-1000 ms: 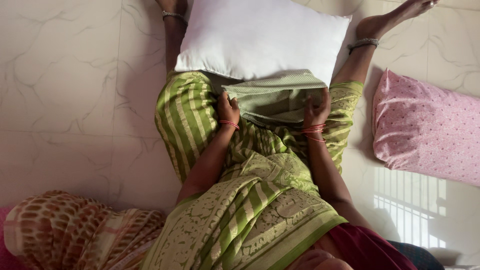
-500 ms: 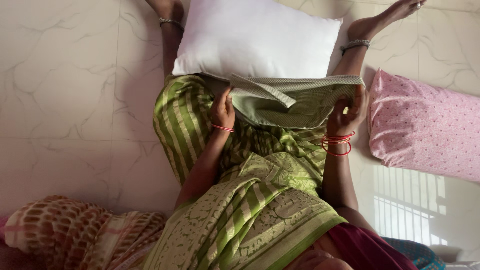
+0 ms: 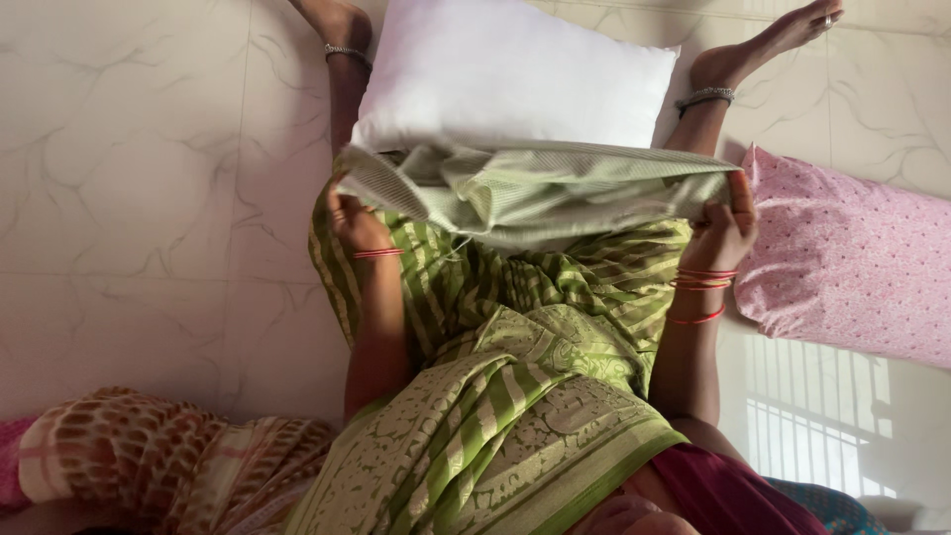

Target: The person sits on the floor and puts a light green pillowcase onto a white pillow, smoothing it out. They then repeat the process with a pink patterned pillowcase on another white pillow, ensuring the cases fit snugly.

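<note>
Both hands, left (image 3: 355,223) and right (image 3: 726,230), fingers clamped on green cover (image 3: 535,188) mouth; white pillow (image 3: 510,74) barely in, most left.

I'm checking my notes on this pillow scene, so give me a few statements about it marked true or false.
1. Both hands grip the green pillowcase. True: the left hand holds one end and the right hand the other.
2. The white pillow lies on a table. False: it rests on the person's legs, above the tiled floor.
3. A pink pillow lies to the person's right. True.
4. The wrists are bare. False: both wear red bangles.
</note>
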